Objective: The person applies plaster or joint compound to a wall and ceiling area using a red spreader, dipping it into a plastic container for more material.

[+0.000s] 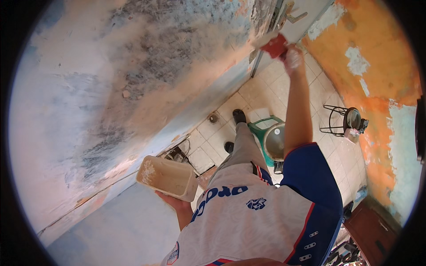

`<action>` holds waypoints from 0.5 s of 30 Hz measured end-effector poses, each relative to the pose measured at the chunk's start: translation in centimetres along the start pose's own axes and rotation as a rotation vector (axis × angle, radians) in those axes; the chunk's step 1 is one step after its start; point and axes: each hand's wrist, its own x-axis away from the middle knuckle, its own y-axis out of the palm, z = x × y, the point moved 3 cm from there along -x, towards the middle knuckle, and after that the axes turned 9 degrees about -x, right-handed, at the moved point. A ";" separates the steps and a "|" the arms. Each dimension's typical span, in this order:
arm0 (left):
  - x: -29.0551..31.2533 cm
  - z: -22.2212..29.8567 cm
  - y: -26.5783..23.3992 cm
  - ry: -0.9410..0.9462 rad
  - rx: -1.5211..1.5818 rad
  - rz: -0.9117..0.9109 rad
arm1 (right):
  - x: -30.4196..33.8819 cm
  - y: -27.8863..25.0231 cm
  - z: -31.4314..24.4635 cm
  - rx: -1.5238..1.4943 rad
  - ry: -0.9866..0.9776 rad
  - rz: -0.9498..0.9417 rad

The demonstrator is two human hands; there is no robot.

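Note:
My left hand is closed on a beige rectangular plastic tub, supporting it from below at the lower left. White residue coats the inside of the tub. Far out at the upper right, my right hand grips a red putty knife, somewhat blurred. Its pale blade is at the edge of the wall, beside the door frame; whether it touches cannot be made out. That wall is patchy, with whitish filler spread over dark, rough areas. White dust or paste marks my right hand.
A green plastic chair carries a grey bucket near my legs. Beyond it stands a black metal stool with containers on it. An orange, peeling wall rises at right. A door handle is at the top; a reddish-brown cabinet stands lower right.

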 end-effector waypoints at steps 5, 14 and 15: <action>-0.6 0.3 0.7 -0.020 -0.028 -0.042 | -6.1 -9.6 21.0 0.255 0.336 0.194; 1.2 0.2 1.7 0.015 -0.041 -0.056 | -4.5 1.4 6.2 0.085 0.207 -0.123; 1.2 0.1 2.1 0.011 -0.048 -0.033 | -3.6 1.0 3.1 -0.034 0.151 -0.149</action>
